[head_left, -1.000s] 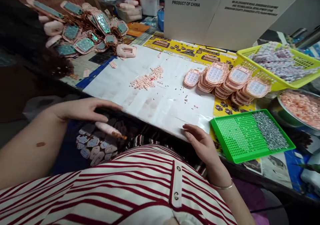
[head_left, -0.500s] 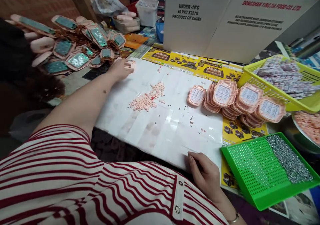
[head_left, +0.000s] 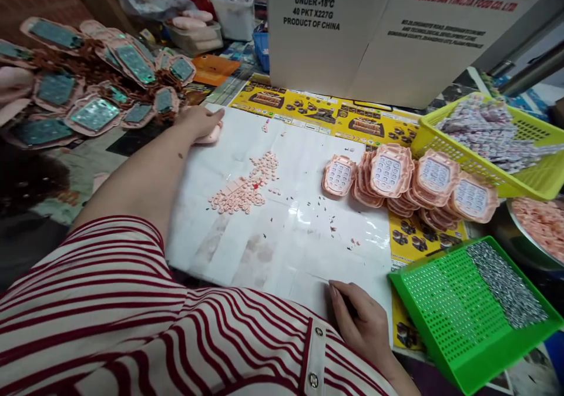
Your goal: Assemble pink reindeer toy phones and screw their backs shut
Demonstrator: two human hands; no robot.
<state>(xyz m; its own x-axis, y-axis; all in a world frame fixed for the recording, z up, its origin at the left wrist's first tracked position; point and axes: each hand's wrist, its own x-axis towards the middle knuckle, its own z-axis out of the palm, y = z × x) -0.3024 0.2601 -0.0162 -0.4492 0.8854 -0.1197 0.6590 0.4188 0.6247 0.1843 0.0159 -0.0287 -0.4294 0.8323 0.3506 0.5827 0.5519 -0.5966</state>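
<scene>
Pink plastic shell (head_left: pixel 210 135) is lying at the far left corner of a white sheet (head_left: pixel 282 208), and the left hand (head_left: pixel 198 121) is reaching out and closing its fingers over it. The right hand (head_left: pixel 359 319) is resting at the sheet's near edge, fingers loosely curled, holding nothing visible. Small pink buttons (head_left: pixel 244 184) are lying mid-sheet; a green tray (head_left: pixel 440 308) is sitting to the right.

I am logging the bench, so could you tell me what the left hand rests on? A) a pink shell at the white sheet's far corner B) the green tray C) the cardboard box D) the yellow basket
A: the left hand covers a pink shell on the white sheet.
</scene>
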